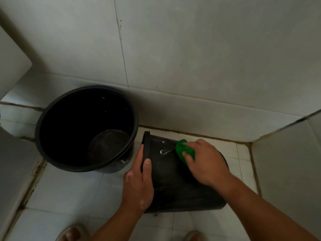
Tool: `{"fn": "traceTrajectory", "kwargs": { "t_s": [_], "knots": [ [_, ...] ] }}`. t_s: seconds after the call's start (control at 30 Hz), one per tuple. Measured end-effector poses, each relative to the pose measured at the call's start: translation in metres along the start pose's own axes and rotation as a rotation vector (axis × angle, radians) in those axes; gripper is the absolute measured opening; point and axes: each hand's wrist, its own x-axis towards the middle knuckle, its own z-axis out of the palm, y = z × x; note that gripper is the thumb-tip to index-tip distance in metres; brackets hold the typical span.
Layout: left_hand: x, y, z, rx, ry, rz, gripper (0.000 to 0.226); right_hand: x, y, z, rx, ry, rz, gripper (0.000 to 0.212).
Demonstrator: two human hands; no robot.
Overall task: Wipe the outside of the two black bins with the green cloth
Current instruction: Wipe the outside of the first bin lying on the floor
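Observation:
A small black bin (175,185) lies on its side on the tiled floor, rim to the left. My left hand (139,185) grips that rim, thumb on the outside wall and fingers hidden inside. My right hand (205,162) holds a bunched green cloth (184,150) and presses it on the bin's upper side, where wet streaks shine. A larger black bin (52,119) stands upright to the left, open, with a little water at its bottom.
White tiled walls (191,58) close in behind and on the right, forming a corner. A grey fixture (10,171) fills the left edge. The floor tiles (69,197) have dirty grout. Two feet in sandals (73,233) show at the bottom edge.

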Motion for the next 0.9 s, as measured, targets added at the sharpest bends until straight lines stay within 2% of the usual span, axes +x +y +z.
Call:
{"fn": "traceTrajectory", "kwargs": {
  "t_s": [0.07, 0.2, 0.27, 0.37, 0.4, 0.47, 0.57, 0.6, 0.63, 0.77, 0.9],
  "knots": [
    [0.001, -0.001, 0.000, 0.008, 0.013, 0.002, 0.048, -0.010, -0.019, 0.002, 0.005, -0.016, -0.066, 0.048],
    [0.001, -0.006, -0.002, -0.005, 0.023, 0.018, 0.049, -0.048, -0.046, 0.010, 0.000, -0.126, -0.337, 0.052],
    [0.003, -0.005, -0.002, -0.021, 0.004, 0.005, 0.047, -0.028, -0.026, 0.009, -0.007, -0.081, -0.246, 0.051],
    [0.007, -0.002, 0.000, -0.023, -0.014, 0.008, 0.051, 0.006, -0.002, 0.003, 0.065, -0.005, 0.043, 0.043],
    [0.008, -0.002, 0.000, -0.024, -0.016, 0.013, 0.052, 0.008, -0.005, 0.004, 0.048, 0.009, 0.055, 0.043],
    [0.010, -0.004, 0.000, -0.036, -0.019, 0.017, 0.054, -0.002, -0.023, 0.007, 0.018, -0.030, -0.042, 0.047],
    [0.012, -0.009, -0.001, -0.055, -0.034, 0.012, 0.061, -0.037, -0.047, 0.011, -0.013, -0.127, -0.335, 0.053],
    [0.012, -0.010, -0.002, -0.063, -0.035, 0.013, 0.061, -0.038, -0.044, 0.011, -0.032, -0.140, -0.379, 0.054],
    [0.011, -0.010, -0.001, -0.067, -0.031, 0.010, 0.059, -0.031, -0.035, 0.009, -0.047, -0.134, -0.359, 0.054],
    [0.008, -0.007, -0.001, -0.075, -0.034, -0.015, 0.051, 0.025, 0.000, 0.001, 0.017, -0.123, -0.091, 0.044],
    [0.006, -0.007, -0.001, -0.071, -0.015, -0.001, 0.049, 0.050, -0.015, 0.003, 0.016, -0.174, -0.153, 0.039]
  ]
}}
